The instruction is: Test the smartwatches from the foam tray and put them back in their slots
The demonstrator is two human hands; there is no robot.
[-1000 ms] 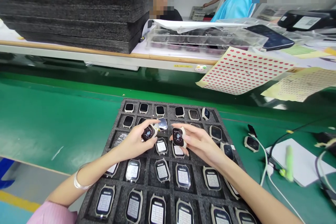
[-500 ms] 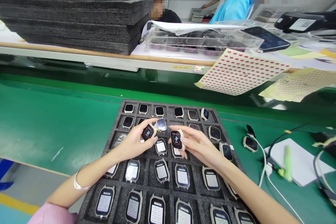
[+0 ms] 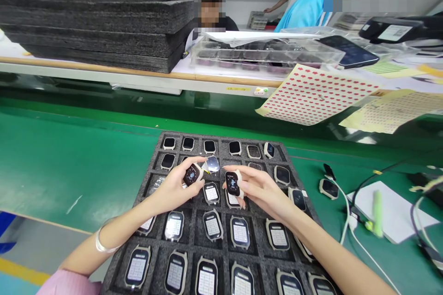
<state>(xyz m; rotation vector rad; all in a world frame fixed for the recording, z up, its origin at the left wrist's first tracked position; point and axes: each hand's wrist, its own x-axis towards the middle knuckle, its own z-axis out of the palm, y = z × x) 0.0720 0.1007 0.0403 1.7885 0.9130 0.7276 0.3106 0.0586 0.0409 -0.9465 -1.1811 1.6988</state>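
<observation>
Two watches are up off the tray right now. The left watch [image 3: 191,174] is pinched between the thumb and fingertips of my left hand [image 3: 173,189]. The fingers curl close around its pale case, and its lit screen tips up toward the camera. The right watch [image 3: 232,183] is gripped much the same way in my right hand [image 3: 263,191], thumb below, forefinger over the top, the other fingers loosely spread behind. Its screen glows too. The two watches hang near each other with a small gap between them, not touching.

Just past my left fingertips a shiny clear film [image 3: 212,164] stands up. I can't tell whether it hangs from the left watch or sits in a slot.

Both hands hover over the middle rows of the dark foam tray [image 3: 221,136]. Under my wrists and back toward me, the slots hold white-screened watches [image 3: 212,226]. Beyond my fingertips, the far rows hold dark-screened watches [image 3: 209,146]. A silver bangle [image 3: 100,242] circles my left wrist.

The tray lies on a green belt [image 3: 69,156]. Out to the right of my right hand, a loose watch [image 3: 327,188] rests on the belt by a white cable [image 3: 346,221]. Further right, a green pen [image 3: 377,207] lies on a white pad [image 3: 401,216].

Well ahead of my left hand is a stack of grey foam sheets [image 3: 104,14]. Ahead of my right hand is a red-dotted sticker sheet [image 3: 311,97], with clear plastic trays [image 3: 266,53] behind it and other people beyond.
</observation>
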